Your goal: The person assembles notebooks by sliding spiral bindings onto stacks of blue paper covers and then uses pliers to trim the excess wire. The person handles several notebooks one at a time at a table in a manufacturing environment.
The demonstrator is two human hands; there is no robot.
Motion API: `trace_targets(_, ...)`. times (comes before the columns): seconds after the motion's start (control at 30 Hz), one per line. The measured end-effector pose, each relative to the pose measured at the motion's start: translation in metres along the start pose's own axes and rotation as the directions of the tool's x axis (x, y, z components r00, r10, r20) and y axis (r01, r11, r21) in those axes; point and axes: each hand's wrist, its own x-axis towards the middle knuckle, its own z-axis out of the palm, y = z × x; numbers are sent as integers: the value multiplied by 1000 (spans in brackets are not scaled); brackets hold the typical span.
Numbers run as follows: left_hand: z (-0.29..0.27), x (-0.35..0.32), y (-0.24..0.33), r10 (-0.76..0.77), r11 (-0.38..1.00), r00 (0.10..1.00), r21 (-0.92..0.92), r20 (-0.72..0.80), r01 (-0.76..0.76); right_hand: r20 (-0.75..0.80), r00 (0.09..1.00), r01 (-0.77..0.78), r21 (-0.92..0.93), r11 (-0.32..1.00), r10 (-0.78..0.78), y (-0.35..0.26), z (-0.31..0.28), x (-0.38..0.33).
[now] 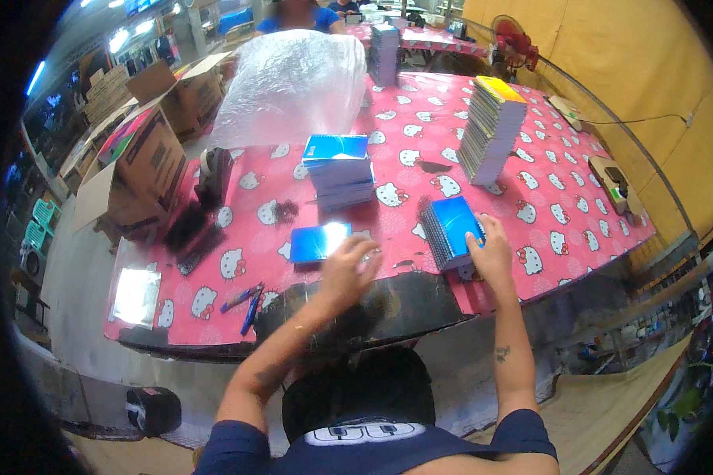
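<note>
My right hand (491,255) grips the right side of a short stack of blue spiral notebooks (455,225), thumb on the top cover and fingers along the edge. My left hand (352,269) hovers at the right end of a single blue notebook (309,245) lying flat, its fingers loosely bent and apart, with nothing visible in them. Behind that notebook rises a taller, slightly uneven stack of blue notebooks (337,170).
A tall stack of yellow-topped notebooks (493,131) stands at the right on the pink tablecloth (531,210). Clear plastic (289,87) covers the far left. Blue pens (251,309), a black tape dispenser (212,176) and cardboard boxes (146,170) are leftward. A person (301,17) is across the table.
</note>
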Motion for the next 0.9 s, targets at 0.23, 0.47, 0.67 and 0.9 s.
trace_targets(0.23, -61, -53, -107, 247, 853, 950, 421, 192, -307, 17, 967, 222, 435, 873, -255, -104, 16, -60)
trace_targets(0.47, -87, -50, -18, 267, 902, 963, 345, 26, -259, 147, 873, 244, 693, 678, -465, -135, 12, -154)
trace_targets(0.67, -45, -83, 3, 257, 959, 963, 102, 77, -264, 347, 935, -222, 741, 634, -78, -113, 73, -139)
trace_targets(0.9, -186, -69, -213, -264, 742, 891, 513, -369, 432, 487, 873, -403, 752, 521, -28, -118, 69, -136)
